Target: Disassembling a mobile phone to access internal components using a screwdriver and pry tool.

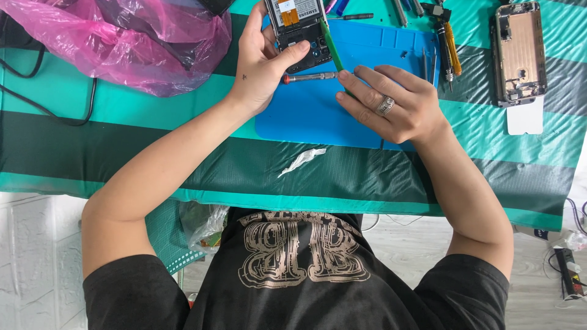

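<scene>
From the head camera we look down on a bench [153,153] covered in a teal and dark green striped cloth, with a blue work mat [318,116] at its far middle. Our left hand [260,61] grips an opened phone [299,30] at the far edge of the mat, its back cover off and its insides showing; the fingers wrap its left side and the thumb presses across its near end. Our right hand [391,104] lies on the mat just right of it, its fingers pinching a slim screwdriver [309,77] that lies level, its red-collared end pointing toward the left thumb. A green pry tool [332,46] leans along the phone's right edge. Far right lies a second opened phone [520,52], with more screwdrivers [449,49] between; a pink plastic bag [134,43] sits far left and a scrap of white tape [302,160] near the mat. We judge that the driver could slip into the thumb or the exposed board, and a freed screw could roll off the mat into the cloth.
</scene>
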